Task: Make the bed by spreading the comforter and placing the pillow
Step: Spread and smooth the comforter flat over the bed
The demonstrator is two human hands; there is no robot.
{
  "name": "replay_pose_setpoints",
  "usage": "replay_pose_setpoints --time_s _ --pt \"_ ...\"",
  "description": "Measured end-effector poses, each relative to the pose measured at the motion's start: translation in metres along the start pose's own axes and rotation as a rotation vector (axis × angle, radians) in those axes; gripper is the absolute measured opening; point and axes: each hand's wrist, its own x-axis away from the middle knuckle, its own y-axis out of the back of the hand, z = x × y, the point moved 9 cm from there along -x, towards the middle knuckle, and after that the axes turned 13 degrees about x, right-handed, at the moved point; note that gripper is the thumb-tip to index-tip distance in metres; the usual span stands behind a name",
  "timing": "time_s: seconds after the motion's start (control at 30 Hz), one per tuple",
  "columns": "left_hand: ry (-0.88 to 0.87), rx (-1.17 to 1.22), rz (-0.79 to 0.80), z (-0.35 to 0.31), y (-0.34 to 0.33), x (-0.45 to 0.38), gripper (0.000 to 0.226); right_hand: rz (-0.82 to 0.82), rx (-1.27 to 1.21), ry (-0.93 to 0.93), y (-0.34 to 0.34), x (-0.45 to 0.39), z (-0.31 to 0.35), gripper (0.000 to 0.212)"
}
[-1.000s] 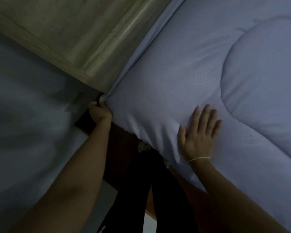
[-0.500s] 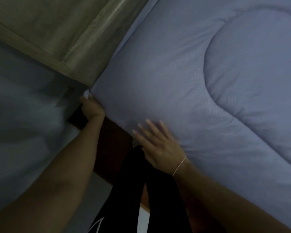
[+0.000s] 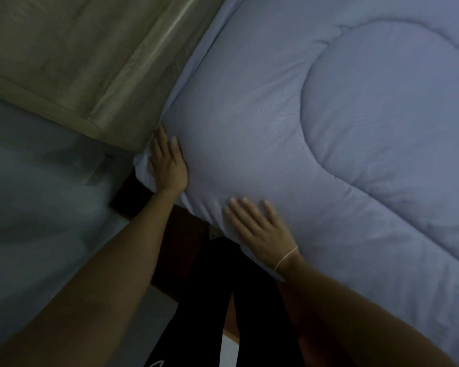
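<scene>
Nearest the camera, the right hand (image 3: 260, 226) lies flat with fingers spread on the near edge of the pale blue comforter (image 3: 329, 154), pressing it down where it hangs over the dark wooden bed frame (image 3: 175, 234). Just beyond, the left hand (image 3: 167, 162) rests open on the comforter's corner, fingers straight, beside the light wood headboard (image 3: 112, 83). The corner fabric bunches a little under that hand, though the dim light makes the fold hard to read. To smooth well, both palms should sweep outward from the corner, keeping the edge parallel to the frame. Farther off, the quilted stitching curves across the spread comforter. No pillow is in view.
</scene>
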Motion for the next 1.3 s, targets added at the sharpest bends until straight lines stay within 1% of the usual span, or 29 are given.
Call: replay_pose_setpoints --time_s 0.07,0.13,0.17,0.2,0.27,0.33,0.4,0.43,0.47,0.53,0.63,0.7,0.8,0.87,0.9,0.97,1.0,1.07,1.13,1.2,1.27,1.3 --pt "0.0 -0.017 0.046 -0.001 -0.002 -0.001 0.058 0.041 0.012 0.063 -0.003 0.009 0.017 0.055" --pt "0.019 -0.066 0.064 -0.005 0.002 -0.002 0.056 0.036 -0.055 0.051 0.009 0.007 0.018 0.051" --pt "0.007 -0.057 0.027 -0.013 0.008 0.0 0.055 0.016 -0.122 0.02 0.02 0.004 0.012 0.049" --pt "-0.045 -0.029 -0.026 -0.028 0.014 0.003 0.054 -0.02 -0.19 -0.028 0.034 0.0 0.0 0.048" --pt "-0.248 0.021 -0.087 -0.077 0.021 0.012 0.052 -0.1 -0.268 -0.181 0.058 -0.008 -0.046 0.045" --pt "-0.415 0.013 -0.042 -0.119 0.009 0.01 0.052 -0.143 -0.203 -0.422 0.061 -0.006 -0.114 0.045" --pt "-0.453 -0.07 0.053 -0.138 -0.014 -0.006 0.055 -0.114 -0.115 -0.671 0.04 0.014 -0.18 0.046" --pt "-0.454 -0.137 0.091 -0.139 -0.024 -0.014 0.058 -0.061 -0.118 -0.746 0.026 0.027 -0.199 0.047" --pt "-0.453 -0.204 0.114 -0.136 -0.032 -0.019 0.061 0.001 -0.128 -0.774 0.013 0.039 -0.204 0.05" --pt "-0.454 -0.291 0.141 -0.126 -0.043 -0.023 0.068 0.043 -0.111 -0.701 -0.001 0.057 -0.181 0.056" --pt "-0.473 -0.331 0.116 -0.123 -0.044 -0.023 0.07 0.038 -0.079 -0.496 0.0 0.076 -0.125 0.063" --pt "-0.481 -0.356 0.104 -0.125 -0.043 -0.023 0.068 0.029 -0.043 -0.381 -0.002 0.097 -0.086 0.065" --pt "-0.497 -0.398 0.06 -0.127 -0.043 -0.017 0.064 0.033 0.085 -0.193 -0.013 0.128 -0.032 0.069" --pt "-0.512 -0.41 0.026 -0.132 -0.04 -0.012 0.06 0.058 0.098 -0.128 -0.017 0.137 -0.016 0.074" --pt "-0.541 -0.423 0.002 -0.137 -0.038 -0.007 0.056 0.051 0.083 -0.127 -0.013 0.135 -0.016 0.074" --pt "-0.599 -0.403 -0.006 -0.152 -0.04 0.004 0.051 -0.009 0.002 -0.196 0.002 0.125 -0.03 0.07" --pt "-0.608 -0.368 0.026 -0.158 -0.045 0.01 0.053 -0.066 -0.062 -0.261 0.014 0.119 -0.041 0.067" --pt "-0.63 -0.33 0.095 -0.173 -0.063 0.025 0.061 -0.192 -0.142 -0.408 0.042 0.102 -0.074 0.058" --pt "-0.671 -0.417 0.139 -0.183 -0.083 0.039 0.068 -0.229 -0.135 -0.545 0.055 0.079 -0.12 0.053" --pt "-0.699 -0.573 0.184 -0.177 -0.1 0.047 0.068 -0.149 -0.083 -0.715 0.047 0.058 -0.172 0.053" --pt "-0.723 -0.67 0.201 -0.166 -0.104 0.049 0.067 0.015 -0.1 -0.858 0.022 0.052 -0.209 0.056" --pt "-0.735 -0.69 0.199 -0.161 -0.104 0.049 0.067 0.111 -0.139 -0.884 0.007 0.054 -0.213 0.059"
